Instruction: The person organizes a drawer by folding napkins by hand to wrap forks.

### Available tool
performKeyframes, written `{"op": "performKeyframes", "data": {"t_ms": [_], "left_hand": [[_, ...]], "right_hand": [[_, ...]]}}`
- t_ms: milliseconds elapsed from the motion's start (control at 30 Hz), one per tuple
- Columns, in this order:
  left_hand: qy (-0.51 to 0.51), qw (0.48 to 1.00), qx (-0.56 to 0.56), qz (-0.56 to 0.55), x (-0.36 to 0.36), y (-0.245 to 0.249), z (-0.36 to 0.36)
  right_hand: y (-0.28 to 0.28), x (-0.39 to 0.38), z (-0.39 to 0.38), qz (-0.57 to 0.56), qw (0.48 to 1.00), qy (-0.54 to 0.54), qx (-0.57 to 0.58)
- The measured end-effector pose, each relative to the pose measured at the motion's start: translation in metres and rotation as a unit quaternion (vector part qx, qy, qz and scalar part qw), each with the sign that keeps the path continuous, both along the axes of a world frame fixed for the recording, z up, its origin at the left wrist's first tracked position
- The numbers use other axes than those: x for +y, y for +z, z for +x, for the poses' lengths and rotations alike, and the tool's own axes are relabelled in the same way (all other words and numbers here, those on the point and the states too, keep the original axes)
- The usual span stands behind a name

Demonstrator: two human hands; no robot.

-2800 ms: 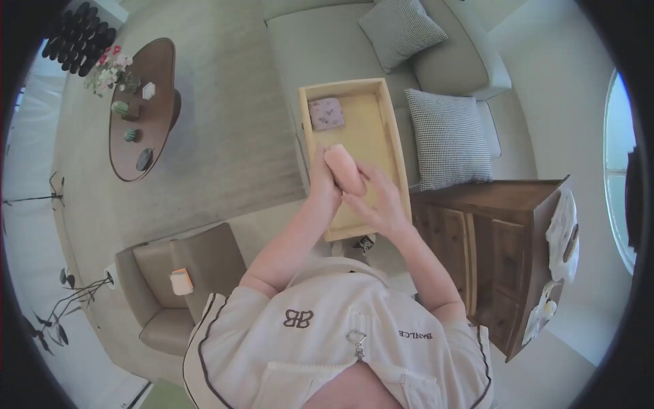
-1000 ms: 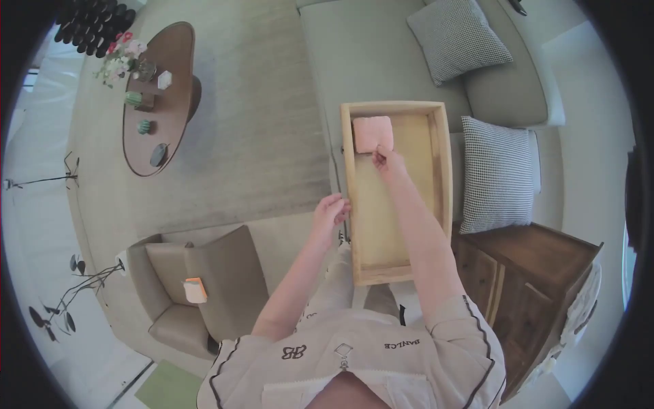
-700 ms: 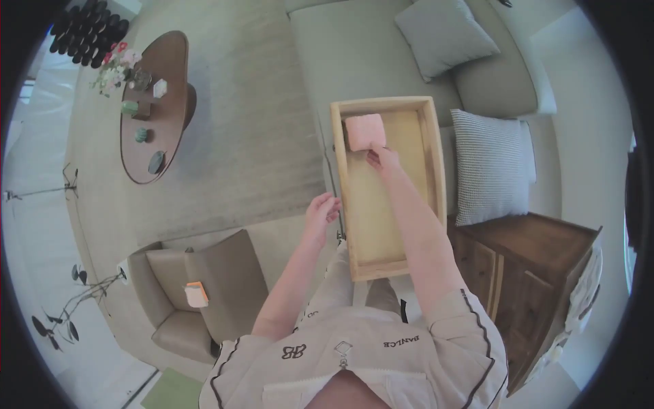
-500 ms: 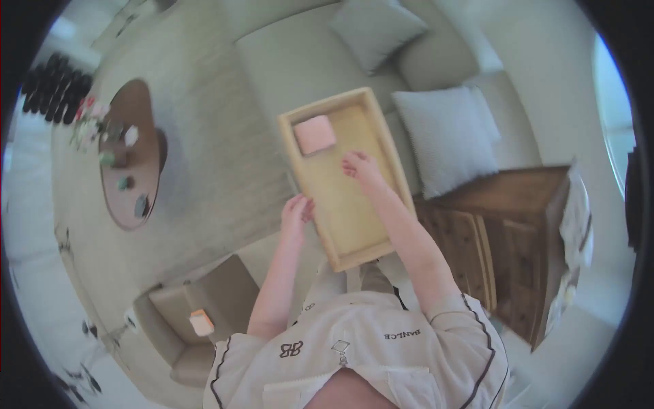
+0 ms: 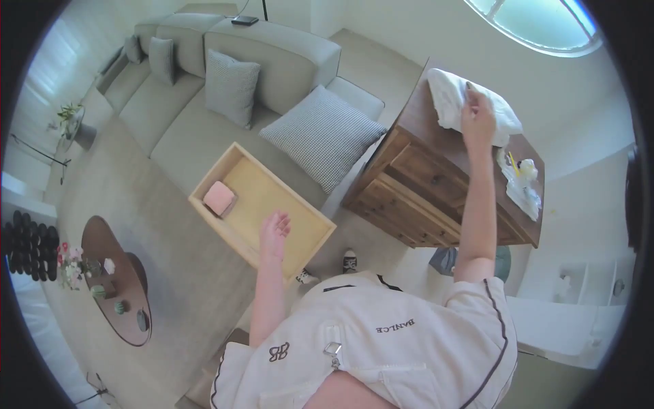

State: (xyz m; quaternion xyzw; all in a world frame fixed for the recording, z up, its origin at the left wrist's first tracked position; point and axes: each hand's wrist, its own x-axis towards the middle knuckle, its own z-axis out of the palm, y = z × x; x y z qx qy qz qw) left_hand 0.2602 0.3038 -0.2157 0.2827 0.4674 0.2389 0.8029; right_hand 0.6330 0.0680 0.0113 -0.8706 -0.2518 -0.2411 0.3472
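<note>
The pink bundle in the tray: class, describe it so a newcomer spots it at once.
Start at the long grey sofa; the wooden tray is in front of it. At the tray's left end in the picture sits the pink bundle, small and squarish, set apart by its plain pink from the larger grey cushions nearby.

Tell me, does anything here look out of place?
Nothing looks spilled or damaged. The white cloth on the wooden dresser, by the right hand, lies bunched rather than flat, which seems slightly untidy.
</note>
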Motion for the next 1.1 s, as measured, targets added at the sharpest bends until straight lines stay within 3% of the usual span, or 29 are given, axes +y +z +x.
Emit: {"op": "performKeyframes", "data": {"t_ms": [100, 200, 300, 400, 433, 467, 500, 600, 700, 767, 800, 900, 1000, 1033, 1067, 1100], "left_hand": [[-0.037, 0.999, -0.014, 0.028, -0.023, 0.021, 0.015], [-0.054, 0.998, -0.019, 0.025, -0.037, 0.035, 0.015], [-0.047, 0.998, -0.011, 0.028, -0.048, 0.048, 0.016], [-0.054, 0.997, -0.012, 0.049, -0.054, 0.074, 0.023], [-0.052, 0.996, -0.041, 0.063, -0.053, 0.083, 0.031], [-0.050, 0.994, -0.068, 0.074, -0.054, 0.091, 0.036], [-0.044, 0.993, -0.078, 0.078, -0.057, 0.101, 0.039], [-0.073, 0.983, -0.104, 0.132, -0.067, 0.138, 0.051], [-0.056, 0.976, -0.163, 0.135, -0.076, 0.165, 0.066], [-0.022, 0.964, -0.265, 0.015, -0.082, 0.183, 0.076], [-0.004, 0.958, -0.287, -0.015, -0.085, 0.185, 0.077], [-0.031, 0.875, -0.463, -0.134, -0.085, 0.177, 0.079], [-0.082, 0.824, -0.532, -0.178, -0.095, 0.184, 0.078], [0.045, 0.765, -0.639, -0.069, -0.110, 0.190, 0.100], [0.173, 0.674, -0.717, 0.043, -0.125, 0.195, 0.120], [0.235, 0.618, -0.743, 0.101, -0.134, 0.197, 0.127]], "right_hand": [[0.003, -0.042, 0.047, -0.153, 0.985, -0.076, 0.002], [0.005, -0.055, 0.063, -0.199, 0.976, -0.041, 0.073], [0.011, -0.062, 0.065, -0.139, 0.988, -0.017, 0.061], [0.034, -0.060, 0.037, 0.036, 0.995, -0.030, 0.086], [0.039, -0.056, 0.030, 0.168, 0.968, 0.088, 0.163], [0.042, -0.053, 0.020, 0.289, 0.905, 0.201, 0.240], [0.043, -0.048, 0.007, 0.342, 0.859, 0.258, 0.280], [0.036, -0.023, -0.037, 0.336, 0.770, 0.393, 0.374], [0.015, 0.005, -0.075, 0.312, 0.774, 0.400, 0.380], [0.016, 0.027, -0.131, 0.188, 0.879, 0.394, 0.189], [0.014, 0.033, -0.156, 0.153, 0.894, 0.397, 0.144], [0.014, 0.045, -0.199, 0.051, 0.842, 0.526, 0.109], [0.028, 0.065, -0.215, 0.078, 0.852, 0.518, -0.012], [0.028, 0.076, -0.226, 0.080, 0.850, 0.521, -0.003], [0.027, 0.088, -0.239, 0.081, 0.847, 0.525, 0.007], [0.024, 0.094, -0.250, 0.082, 0.844, 0.529, 0.014]]}}
